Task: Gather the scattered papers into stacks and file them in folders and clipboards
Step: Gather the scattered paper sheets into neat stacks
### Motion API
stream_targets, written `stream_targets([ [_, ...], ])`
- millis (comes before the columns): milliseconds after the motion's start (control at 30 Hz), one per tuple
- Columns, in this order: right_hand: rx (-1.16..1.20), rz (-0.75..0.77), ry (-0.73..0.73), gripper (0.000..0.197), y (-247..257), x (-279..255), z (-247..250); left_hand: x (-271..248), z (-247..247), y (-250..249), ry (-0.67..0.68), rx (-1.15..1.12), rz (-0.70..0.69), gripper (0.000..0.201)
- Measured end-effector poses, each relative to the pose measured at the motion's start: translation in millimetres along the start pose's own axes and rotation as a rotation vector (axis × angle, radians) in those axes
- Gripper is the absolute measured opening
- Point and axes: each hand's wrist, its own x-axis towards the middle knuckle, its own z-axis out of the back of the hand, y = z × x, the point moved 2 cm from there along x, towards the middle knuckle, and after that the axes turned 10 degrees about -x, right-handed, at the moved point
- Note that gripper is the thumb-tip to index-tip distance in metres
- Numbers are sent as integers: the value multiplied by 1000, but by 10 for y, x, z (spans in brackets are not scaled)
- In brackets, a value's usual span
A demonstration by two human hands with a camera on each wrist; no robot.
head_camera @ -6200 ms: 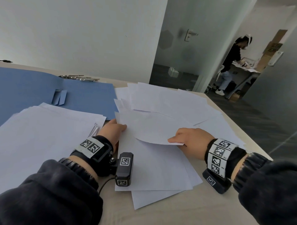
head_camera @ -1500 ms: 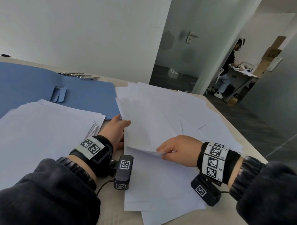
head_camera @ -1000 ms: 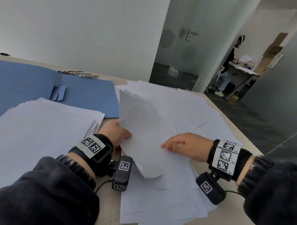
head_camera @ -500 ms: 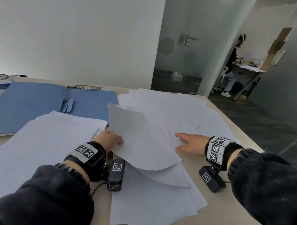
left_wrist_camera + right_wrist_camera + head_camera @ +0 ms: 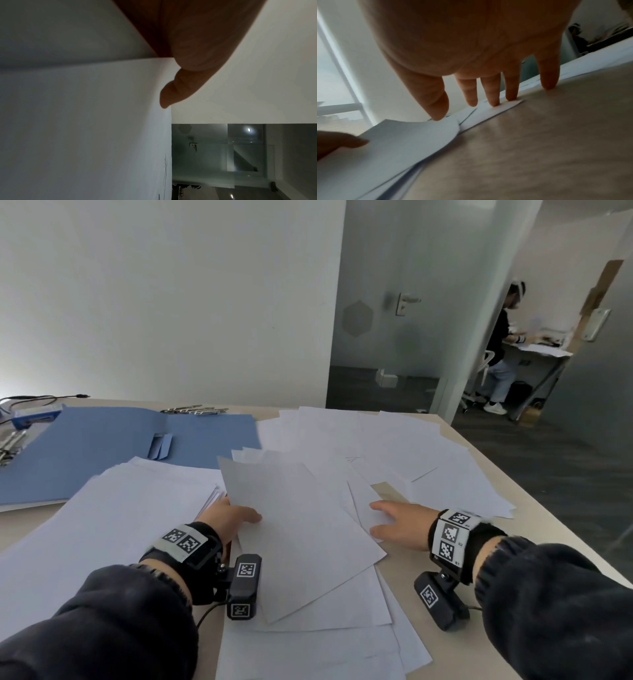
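Mostly, what we cannot see matters here. Our left hand [image 5: 228, 517] grips the near left edge of a single white sheet [image 5: 301, 539], thumb lying on top; the fingers underneath are hidden by the paper, and the left wrist view gives us only a thumb pressed against a pale surface. That sheet lies tilted over the gathered pile [image 5: 308, 635] between our two hands, which runs out of the bottom of the head view, so we cannot count its sheets. Our right hand [image 5: 400, 525] holds nothing: its fingers are spread and nearly straight, the fingertips [image 5: 494, 102] touching the corner of a small sheet just beyond the pile, the little finger resting on bare table [image 5: 387, 491].

Beyond the right hand lie the scattered papers [image 5: 404, 450], overlapping loosely (their edges blur together towards the far side). To the left of the left hand sits a larger squared stack [image 5: 102, 525], and beyond it the open blue folder [image 5: 96, 446], its left end cut off. Metal clips [image 5: 195, 409] lie past the folder, too small to make out well.

We read no print on any sheet. The only markings are black-and-white square codes on our wristbands [image 5: 451, 534]; tiny characters beside them stay illegible.
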Motion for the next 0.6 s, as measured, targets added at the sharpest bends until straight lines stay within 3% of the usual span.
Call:
stream_targets([
  [133,159,126,29,67,128,-66,-47,7,10,22,33,7,-6,34],
  [300,194,41,-62,69,88,38,-37,-72,-48,-37,39,48,3,25],
  [433,247,148,8,69,253,16,-130,-99,-91,-73,38,71,-7,24],
  [533,326,173,7,64,291,17,-127,-43,-74,-72,21,107,-21,42],
  [600,364,163,-25,59,264,34,-125,7,-36,-39,8,118,-24,42],
])
